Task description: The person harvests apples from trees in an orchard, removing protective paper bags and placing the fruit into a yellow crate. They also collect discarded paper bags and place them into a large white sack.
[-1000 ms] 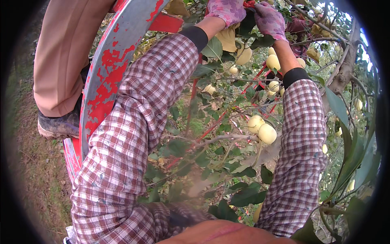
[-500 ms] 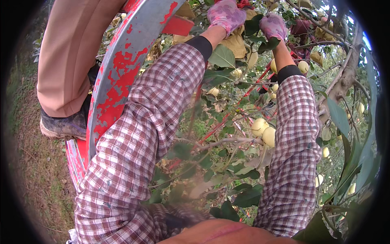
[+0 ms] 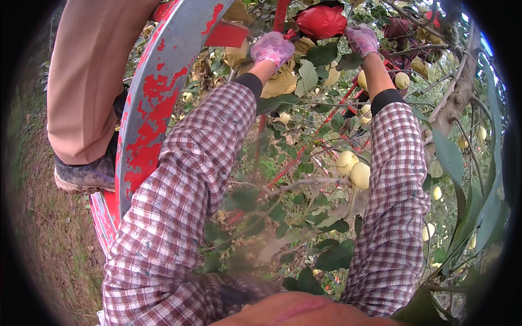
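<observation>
Both my hands wear pink patterned gloves and reach up among the branches. A shiny red paper bag (image 3: 321, 22), bulging as if around a fruit, hangs between them at the top. My left hand (image 3: 273, 50) is closed, with a twisted red end of the bag at its fingertips. Just below it lies a tan paper bag (image 3: 279, 84), partly under leaves. At the bag's right edge, my right hand (image 3: 362, 39) has curled fingers; what they hold is hidden. Pale yellow apples (image 3: 402, 80) hang near the right wrist.
A curved red and grey metal frame (image 3: 155, 103) with worn paint rises beside my left arm. Beyond it, another person's leg (image 3: 89, 81) in tan trousers stands on a step. At right is a thick branch (image 3: 459, 98); two apples (image 3: 359, 175) hang between my forearms.
My left hand has moved left and down, away from the right hand. The red bag now shows fully between them. My right hand has shifted slightly downward.
</observation>
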`<action>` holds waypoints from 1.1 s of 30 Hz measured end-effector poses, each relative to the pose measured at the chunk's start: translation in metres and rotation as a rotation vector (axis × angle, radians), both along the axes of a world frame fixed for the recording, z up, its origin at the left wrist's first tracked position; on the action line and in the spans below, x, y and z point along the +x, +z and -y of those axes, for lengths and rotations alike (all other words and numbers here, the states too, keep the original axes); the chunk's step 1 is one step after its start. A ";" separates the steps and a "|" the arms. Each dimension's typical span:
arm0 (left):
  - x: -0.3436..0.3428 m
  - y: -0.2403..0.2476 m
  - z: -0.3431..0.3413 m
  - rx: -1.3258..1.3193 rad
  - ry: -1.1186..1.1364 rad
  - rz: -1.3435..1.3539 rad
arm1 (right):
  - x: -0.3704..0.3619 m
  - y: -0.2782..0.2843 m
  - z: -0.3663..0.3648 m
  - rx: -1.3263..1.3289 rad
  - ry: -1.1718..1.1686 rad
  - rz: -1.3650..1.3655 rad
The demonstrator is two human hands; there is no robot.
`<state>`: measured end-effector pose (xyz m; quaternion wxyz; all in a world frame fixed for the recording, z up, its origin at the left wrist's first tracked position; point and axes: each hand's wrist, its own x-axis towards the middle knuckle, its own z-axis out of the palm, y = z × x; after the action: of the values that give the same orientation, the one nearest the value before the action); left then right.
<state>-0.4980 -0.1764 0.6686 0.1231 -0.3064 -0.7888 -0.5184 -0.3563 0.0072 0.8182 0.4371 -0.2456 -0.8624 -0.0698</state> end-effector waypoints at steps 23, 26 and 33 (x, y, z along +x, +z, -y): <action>0.092 0.107 0.064 0.151 -0.059 -0.768 | 0.020 0.028 0.042 0.168 0.641 -0.024; 0.085 0.110 0.060 0.125 -0.013 -0.771 | 0.034 0.031 0.056 0.378 0.609 0.027; 0.083 0.105 0.027 0.229 0.178 -0.772 | 0.039 0.038 0.050 0.311 0.507 0.024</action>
<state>-0.4146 -0.2031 0.7738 0.4878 -0.3932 -0.6455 -0.4368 -0.3170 -0.0428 0.8563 0.4629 0.0483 -0.8803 -0.0924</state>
